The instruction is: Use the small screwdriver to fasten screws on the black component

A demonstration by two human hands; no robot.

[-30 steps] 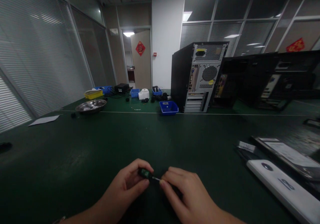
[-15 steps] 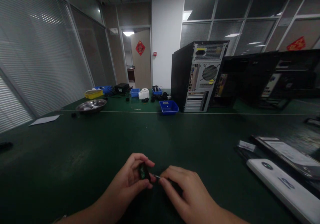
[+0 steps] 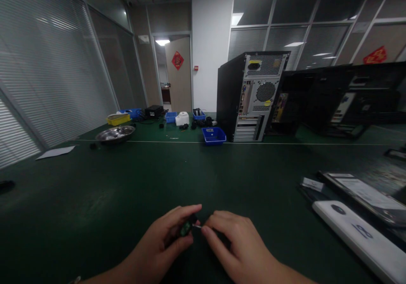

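Left hand (image 3: pixel 161 235): fingers half curled, gripping a small green part (image 3: pixel 185 228), on the side toward the other hand. Right hand (image 3: pixel 233 237): thumb and forefinger pinched together on a thin metal rod (image 3: pixel 197 226); whether it meets the part, can't tell. Green desk (image 3: pixel 142 174) beneath. Across it: steel bowl (image 3: pixel 116 140), blue tray (image 3: pixel 214 142), upright computer case (image 3: pixel 253 97); nearer, white block (image 3: pixel 358 233). Door (image 3: pixel 179 89) ajar behind.

Light was dim; a panel (image 3: pixel 237 18) glowed above the computer tower (image 3: pixel 252 100), and black cases (image 3: pixel 336 89) right of it looked blurred.
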